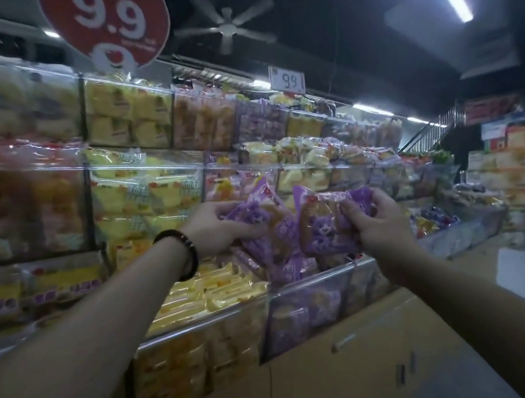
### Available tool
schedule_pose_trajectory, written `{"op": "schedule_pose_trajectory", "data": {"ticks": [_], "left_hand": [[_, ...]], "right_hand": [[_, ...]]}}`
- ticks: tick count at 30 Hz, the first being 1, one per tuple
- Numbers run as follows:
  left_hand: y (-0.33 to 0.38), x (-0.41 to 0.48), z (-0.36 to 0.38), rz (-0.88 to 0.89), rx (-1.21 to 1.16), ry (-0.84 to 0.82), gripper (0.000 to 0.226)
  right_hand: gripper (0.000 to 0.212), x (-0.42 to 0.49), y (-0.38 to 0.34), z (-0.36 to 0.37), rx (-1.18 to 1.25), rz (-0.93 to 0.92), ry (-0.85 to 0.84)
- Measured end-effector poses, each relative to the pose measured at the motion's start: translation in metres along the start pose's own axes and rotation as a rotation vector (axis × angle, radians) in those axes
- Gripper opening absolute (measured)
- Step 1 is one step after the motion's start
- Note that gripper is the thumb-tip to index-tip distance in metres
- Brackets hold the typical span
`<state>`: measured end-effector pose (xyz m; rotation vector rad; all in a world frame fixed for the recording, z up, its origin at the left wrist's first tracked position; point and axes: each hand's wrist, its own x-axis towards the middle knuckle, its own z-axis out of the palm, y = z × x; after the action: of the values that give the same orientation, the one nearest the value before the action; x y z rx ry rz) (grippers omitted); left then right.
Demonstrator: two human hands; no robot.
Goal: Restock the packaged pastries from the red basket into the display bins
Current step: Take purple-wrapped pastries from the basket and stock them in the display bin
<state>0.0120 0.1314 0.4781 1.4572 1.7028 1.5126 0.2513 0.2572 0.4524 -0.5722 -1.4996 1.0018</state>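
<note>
Both my hands are raised in front of tiered clear display bins full of wrapped pastries. My left hand [215, 229], with a dark bead bracelet on its wrist, grips purple-wrapped pastry packs [266, 229]. My right hand [378, 223] holds another purple-wrapped pastry pack [324, 226] close beside them. Both bunches hang just above a low clear bin [307, 287] that holds more purple packs. The red basket is out of view.
Yellow pastry packs [214, 292] fill the bin to the left of the purple one. Higher bins [132, 113] hold yellow and orange packs under a red 9.9 price sign [110, 22]. Wooden cabinet doors [345, 369] run below. Stacked boxes [513, 170] stand at the right.
</note>
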Motion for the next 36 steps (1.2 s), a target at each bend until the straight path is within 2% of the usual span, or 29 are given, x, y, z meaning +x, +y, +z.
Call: {"op": "schedule_pose_trajectory", "data": {"ticks": [3, 7, 9, 12, 15, 17, 19, 21, 23, 26, 29, 30, 33, 36], "left_hand": [[-0.021, 0.027, -0.004, 0.045, 0.089, 0.137, 0.065], [-0.067, 0.053, -0.004, 0.032, 0.04, 0.202, 0.034], [-0.081, 0.057, -0.004, 0.093, 0.047, 0.246, 0.026], [-0.094, 0.065, -0.007, 0.172, 0.095, 0.261, 0.025], [-0.103, 0.07, -0.005, 0.159, 0.133, 0.213, 0.033], [-0.109, 0.072, -0.003, 0.179, 0.195, 0.197, 0.035], [-0.11, 0.073, -0.002, 0.203, 0.286, 0.205, 0.036], [-0.11, 0.076, -0.002, 0.2, 0.33, 0.21, 0.039], [-0.112, 0.076, -0.001, 0.194, 0.338, 0.209, 0.036], [-0.111, 0.075, -0.001, 0.197, 0.337, 0.224, 0.033], [-0.112, 0.075, 0.0, 0.203, 0.353, 0.226, 0.031], [-0.111, 0.074, 0.0, 0.202, 0.364, 0.225, 0.031], [-0.112, 0.075, 0.0, 0.206, 0.375, 0.232, 0.028], [-0.113, 0.075, 0.001, 0.207, 0.369, 0.238, 0.026]], "right_hand": [[0.014, 0.038, 0.022, 0.0, -0.199, -0.087, 0.007], [0.01, 0.078, 0.071, -0.004, -0.398, -0.11, -0.012], [0.021, 0.096, 0.09, 0.001, -0.527, -0.163, 0.021], [0.047, 0.11, 0.117, 0.014, -0.763, -0.209, -0.019], [0.041, 0.116, 0.143, 0.027, -1.048, -0.062, -0.146], [0.031, 0.113, 0.147, 0.037, -1.05, 0.016, -0.239], [0.029, 0.106, 0.142, 0.044, -0.945, -0.004, -0.268], [0.039, 0.096, 0.128, 0.044, -0.823, -0.089, -0.297], [0.045, 0.082, 0.119, 0.042, -0.716, -0.101, -0.392], [0.039, 0.074, 0.116, 0.04, -0.789, -0.05, -0.531], [0.007, 0.086, 0.116, 0.048, -0.947, -0.104, -0.395], [0.004, 0.088, 0.115, 0.051, -0.987, -0.149, -0.329], [0.006, 0.092, 0.126, 0.06, -1.08, -0.232, -0.213], [0.018, 0.094, 0.134, 0.061, -1.15, -0.066, -0.267]]}}
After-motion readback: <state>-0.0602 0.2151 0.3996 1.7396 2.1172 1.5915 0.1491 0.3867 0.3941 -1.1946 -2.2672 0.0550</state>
